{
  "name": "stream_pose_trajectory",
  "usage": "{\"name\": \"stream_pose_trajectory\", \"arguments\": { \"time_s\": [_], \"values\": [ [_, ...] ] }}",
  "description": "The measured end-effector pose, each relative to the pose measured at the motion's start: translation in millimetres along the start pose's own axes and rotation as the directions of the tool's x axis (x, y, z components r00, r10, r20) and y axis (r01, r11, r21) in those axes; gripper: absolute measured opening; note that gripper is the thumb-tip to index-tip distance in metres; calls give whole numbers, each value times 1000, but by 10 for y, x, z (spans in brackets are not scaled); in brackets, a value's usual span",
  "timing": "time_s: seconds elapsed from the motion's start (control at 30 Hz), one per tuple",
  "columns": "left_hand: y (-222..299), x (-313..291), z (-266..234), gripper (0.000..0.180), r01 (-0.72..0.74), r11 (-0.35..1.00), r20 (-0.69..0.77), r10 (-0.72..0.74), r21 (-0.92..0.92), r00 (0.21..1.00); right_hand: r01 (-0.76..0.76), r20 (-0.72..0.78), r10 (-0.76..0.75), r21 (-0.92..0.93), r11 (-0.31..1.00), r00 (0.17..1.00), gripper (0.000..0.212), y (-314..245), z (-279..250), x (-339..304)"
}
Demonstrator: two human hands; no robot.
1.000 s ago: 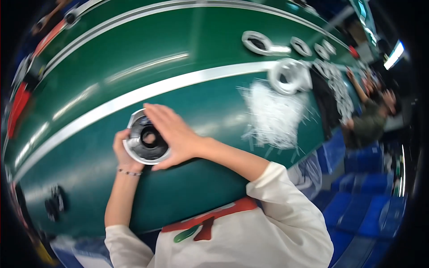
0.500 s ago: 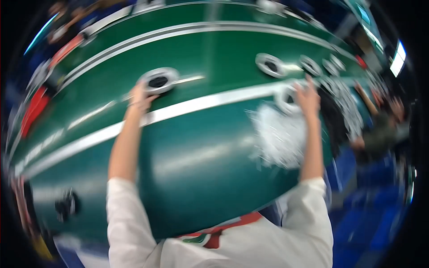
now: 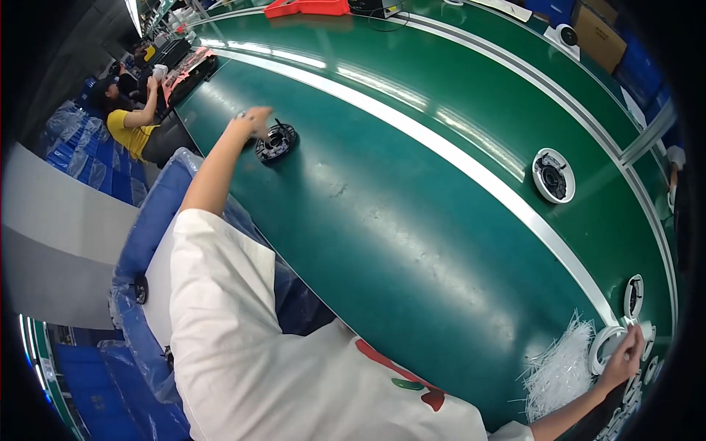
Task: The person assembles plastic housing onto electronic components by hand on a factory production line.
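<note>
My arms are spread wide over a green conveyor belt (image 3: 382,220). My left hand (image 3: 254,121) reaches far to the left, its fingers closed on the rim of a black round part (image 3: 277,142) lying on the belt. My right hand (image 3: 625,356) is at the lower right and grips a white ring (image 3: 604,345) beside a pile of thin white strips (image 3: 559,367). A white-rimmed round unit (image 3: 553,175) lies alone on the belt near the pale stripe.
More round parts (image 3: 634,295) lie near the right edge. A blue bin lined with plastic (image 3: 147,228) stands at my left. A co-worker in a yellow top (image 3: 131,125) sits further along. A red tray (image 3: 305,7) and a cardboard box (image 3: 599,33) are at the far side.
Both hands held a white-rimmed round unit in front of me; then the arms spread. My left hand is now at the black part and my right at the white ring.
</note>
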State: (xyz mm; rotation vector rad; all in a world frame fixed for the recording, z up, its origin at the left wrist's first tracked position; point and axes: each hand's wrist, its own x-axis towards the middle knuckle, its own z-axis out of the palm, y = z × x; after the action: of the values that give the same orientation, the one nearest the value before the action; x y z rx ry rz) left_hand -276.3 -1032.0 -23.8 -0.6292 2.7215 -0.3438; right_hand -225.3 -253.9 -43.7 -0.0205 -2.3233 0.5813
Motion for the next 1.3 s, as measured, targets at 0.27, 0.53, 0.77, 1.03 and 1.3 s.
{"name": "stream_pose_trajectory", "arguments": {
  "time_s": [0.27,0.53,0.77,1.03,1.3],
  "values": [
    [-287,6,598,86,-43,878,-76,8,-477,997,375,658,-592,459,805,466,42,-2005,670,-549],
    [707,-213,71,58,93,511,314,366,-855,876,368,789,-494,366,855,365,68,-2334,872,-926],
    [1525,-257,-146,33,50,243,169,499,-969,850,186,739,-174,67,980,651,114,-2430,820,-766],
    [2360,-681,-418,29,-9,-157,-98,571,-988,815,33,812,-209,228,973,545,112,-2440,679,-557],
    [2791,-1457,-80,26,97,-389,-193,640,-916,744,-605,532,306,761,236,789,86,-2581,1189,-636]
  ]
}}
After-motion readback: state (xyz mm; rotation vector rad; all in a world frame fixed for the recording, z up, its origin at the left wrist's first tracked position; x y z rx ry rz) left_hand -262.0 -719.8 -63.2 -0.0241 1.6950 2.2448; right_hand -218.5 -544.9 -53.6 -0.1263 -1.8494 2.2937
